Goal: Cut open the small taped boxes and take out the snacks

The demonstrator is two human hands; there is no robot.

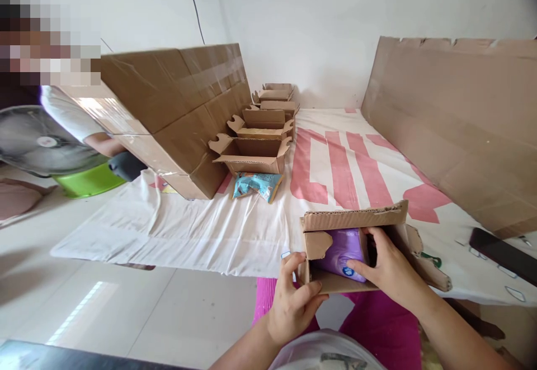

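Observation:
An open cardboard box (354, 218) rests at the table's front edge, its flaps raised. My left hand (293, 300) grips its left end, thumb and fingers closed around the cardboard wall. A purple plastic-wrapped pack (338, 254) lies inside the box. My right hand (392, 264) reaches in from the right and grasps the right end of this pack between thumb and fingers. Part of the pack is hidden behind a flap and under my hand. Further back on the cloth lies a blue snack packet (258, 184), apart from both hands.
Several open cardboard boxes (255, 164) stand in a row behind the packet. Taped cartons (180, 115) flank them on the left; a large cardboard panel (453, 124) stands right. A dark phone (503, 255) lies at the right edge. Beyond the cartons are a person's arm (103, 142) and a fan (46, 142).

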